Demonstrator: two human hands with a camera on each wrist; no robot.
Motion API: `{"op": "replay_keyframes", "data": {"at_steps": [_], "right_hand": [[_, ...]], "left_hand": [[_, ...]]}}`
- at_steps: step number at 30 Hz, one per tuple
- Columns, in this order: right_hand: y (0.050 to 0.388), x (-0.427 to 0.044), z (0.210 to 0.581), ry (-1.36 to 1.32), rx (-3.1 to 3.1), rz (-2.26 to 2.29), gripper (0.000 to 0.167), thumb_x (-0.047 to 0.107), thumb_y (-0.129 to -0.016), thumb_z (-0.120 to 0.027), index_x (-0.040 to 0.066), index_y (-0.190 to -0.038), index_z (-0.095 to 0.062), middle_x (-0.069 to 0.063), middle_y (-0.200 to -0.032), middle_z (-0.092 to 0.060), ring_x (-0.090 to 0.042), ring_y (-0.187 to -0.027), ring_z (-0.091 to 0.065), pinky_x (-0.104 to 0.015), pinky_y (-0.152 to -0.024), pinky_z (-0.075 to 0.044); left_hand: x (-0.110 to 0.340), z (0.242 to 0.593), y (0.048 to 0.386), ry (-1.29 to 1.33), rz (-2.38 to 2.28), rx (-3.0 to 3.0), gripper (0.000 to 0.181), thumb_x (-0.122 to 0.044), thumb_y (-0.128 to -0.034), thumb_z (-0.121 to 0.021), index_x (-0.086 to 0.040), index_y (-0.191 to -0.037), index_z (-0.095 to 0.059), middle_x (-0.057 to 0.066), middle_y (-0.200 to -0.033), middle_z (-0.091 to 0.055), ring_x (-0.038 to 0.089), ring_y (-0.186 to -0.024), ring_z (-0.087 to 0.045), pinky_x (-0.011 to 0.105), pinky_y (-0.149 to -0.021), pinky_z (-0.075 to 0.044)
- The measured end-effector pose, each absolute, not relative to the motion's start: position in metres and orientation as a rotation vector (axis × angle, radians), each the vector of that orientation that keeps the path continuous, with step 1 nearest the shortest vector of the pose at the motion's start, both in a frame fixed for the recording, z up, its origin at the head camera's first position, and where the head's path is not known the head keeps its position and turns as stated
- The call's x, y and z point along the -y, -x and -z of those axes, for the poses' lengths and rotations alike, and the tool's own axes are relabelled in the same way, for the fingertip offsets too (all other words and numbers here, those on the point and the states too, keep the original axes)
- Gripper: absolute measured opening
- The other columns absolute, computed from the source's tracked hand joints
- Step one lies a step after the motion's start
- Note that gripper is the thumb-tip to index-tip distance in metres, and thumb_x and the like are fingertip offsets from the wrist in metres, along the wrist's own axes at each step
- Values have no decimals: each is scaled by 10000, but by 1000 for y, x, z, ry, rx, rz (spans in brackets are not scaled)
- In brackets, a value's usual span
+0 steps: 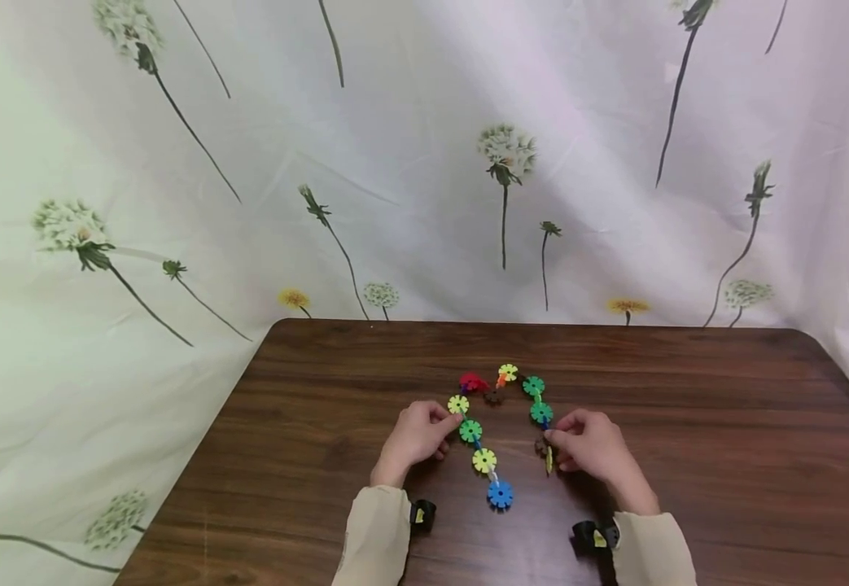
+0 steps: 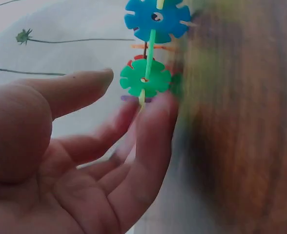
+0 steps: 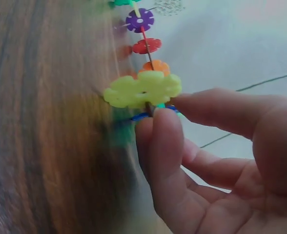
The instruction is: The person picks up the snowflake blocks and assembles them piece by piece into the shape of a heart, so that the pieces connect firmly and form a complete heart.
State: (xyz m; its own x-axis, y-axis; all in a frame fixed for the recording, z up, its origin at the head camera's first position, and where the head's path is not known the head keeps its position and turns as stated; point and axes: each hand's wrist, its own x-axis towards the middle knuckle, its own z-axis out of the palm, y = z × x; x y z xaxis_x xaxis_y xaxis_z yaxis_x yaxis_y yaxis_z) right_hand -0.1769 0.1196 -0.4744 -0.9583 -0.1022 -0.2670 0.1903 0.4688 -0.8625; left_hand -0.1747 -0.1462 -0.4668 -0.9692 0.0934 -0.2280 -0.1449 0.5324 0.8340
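A chain of interlocking notched plastic discs (image 1: 471,431) lies in an arch on the table, in several colours. At its left end lies a blue disc (image 1: 501,495); at its right end a yellow disc (image 1: 549,460) stands on edge. My left hand (image 1: 417,435) is beside the left side of the chain, near a yellow disc (image 1: 458,404), its thumb and fingers apart in the left wrist view. With thumb and fingers my right hand (image 1: 591,443) pinches the brown disc (image 1: 540,446) near the right end, mostly hidden behind the fingertips in the right wrist view.
The dark wood table (image 1: 321,423) reaches back to a white curtain (image 1: 424,203) printed with dandelions. Both wrists wear black straps (image 1: 422,515) with small cameras. At the top of the arch lie a red disc (image 1: 473,382) and another yellow disc (image 1: 508,373).
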Motion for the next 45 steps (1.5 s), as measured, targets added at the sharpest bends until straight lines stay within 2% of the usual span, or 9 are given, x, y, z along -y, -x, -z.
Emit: {"op": "replay_keyframes", "data": {"at_steps": [3,9,16,22,28,37,45], "right_hand": [[176,-121,475,-89,-2406,1531,255,115,-873,-684,-79,-1019,-604,-108,-757,-652,-149,-576,-633,-321,-557,-575],[174,-120,476,-83,-2346,1519,265,134,-885,-674,-86,-1014,-600,-109,-749,-630,-143,-531,-629,-315,-538,-569],[170,-114,475,-76,-2307,1506,238,141,-900,-662,-68,-994,-598,-119,-755,-625,-146,-514,-631,-313,-526,-565],[170,-111,477,-40,-2232,1577,203,97,-901,-648,-83,-974,-589,-126,-750,-631,-146,-536,-638,-337,-546,-577],[174,-109,483,-29,-2116,1659,234,135,-934,-611,-74,-1027,-565,-127,-776,-644,-160,-612,-652,-343,-580,-584],[179,-103,495,-156,-1960,1840,320,196,-941,-616,-62,-1115,-538,-118,-881,-641,-188,-689,-687,-328,-650,-591],[179,-97,496,-186,-1884,1928,381,213,-916,-662,-79,-1130,-541,-128,-919,-656,-200,-738,-709,-341,-714,-596]], "left_hand": [[146,467,165,69,-1463,-2340,339,-296,-945,-617,32,-871,-664,99,-689,-665,116,-520,-621,310,-511,-562],[132,472,147,57,-1517,-2042,351,-348,-916,-648,2,-900,-675,137,-709,-707,140,-539,-660,309,-472,-549],[124,478,138,98,-1577,-1963,311,-312,-892,-685,-2,-885,-659,169,-742,-725,147,-556,-682,281,-438,-527],[122,481,138,124,-1625,-1933,267,-291,-893,-689,-36,-929,-621,131,-763,-728,145,-577,-688,275,-440,-526],[120,478,142,152,-1682,-1927,279,-292,-914,-663,-37,-999,-586,94,-823,-705,152,-604,-690,281,-451,-532],[122,483,147,134,-1871,-1796,470,-181,-918,-659,47,-1260,-430,177,-906,-723,216,-704,-724,324,-561,-580],[124,492,149,110,-1997,-1714,522,-74,-911,-638,85,-1321,-357,161,-904,-710,187,-707,-719,317,-660,-593]]}}
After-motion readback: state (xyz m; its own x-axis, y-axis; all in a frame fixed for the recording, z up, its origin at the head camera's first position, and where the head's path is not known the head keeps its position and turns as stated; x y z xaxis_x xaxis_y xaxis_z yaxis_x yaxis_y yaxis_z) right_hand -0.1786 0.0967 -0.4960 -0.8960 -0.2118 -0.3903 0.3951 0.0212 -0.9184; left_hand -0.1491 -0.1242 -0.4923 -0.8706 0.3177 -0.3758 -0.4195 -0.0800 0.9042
